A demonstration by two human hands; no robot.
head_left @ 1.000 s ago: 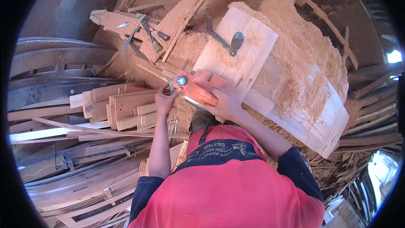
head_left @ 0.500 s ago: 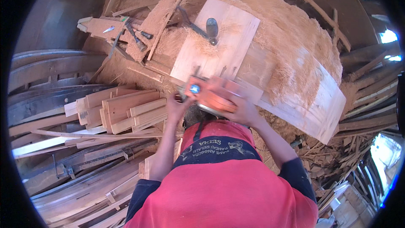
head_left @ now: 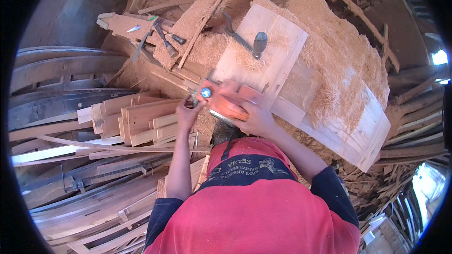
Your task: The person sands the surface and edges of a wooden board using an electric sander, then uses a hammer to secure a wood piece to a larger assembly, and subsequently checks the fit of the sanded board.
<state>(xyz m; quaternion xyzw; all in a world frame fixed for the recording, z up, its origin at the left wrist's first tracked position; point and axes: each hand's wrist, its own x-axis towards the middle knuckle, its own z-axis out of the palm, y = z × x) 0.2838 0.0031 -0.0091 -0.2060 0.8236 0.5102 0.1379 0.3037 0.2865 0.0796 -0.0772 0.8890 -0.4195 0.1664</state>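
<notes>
An orange electric hand planer [head_left: 225, 99] rests at the near edge of a pale wooden board [head_left: 263, 56]. My right hand [head_left: 256, 120] grips its body from the near side. My left hand [head_left: 187, 113] holds its front end, by the blue knob [head_left: 205, 92]. Heaps of wood shavings [head_left: 329, 51] lie over the board and the wider panel [head_left: 348, 122] under it. A dark metal clamp [head_left: 249, 43] sits on the board's far part.
A stack of short planks [head_left: 134, 117] lies left of my hands. Long curved timbers [head_left: 61, 89] fill the left side. Hand tools [head_left: 157, 35] lie on a wooden piece at the back. Scrap sticks [head_left: 409, 108] pile up at the right.
The planer and both hands have kept their grip while the view shifted; the planer now sits a little nearer the board's near left corner.
</notes>
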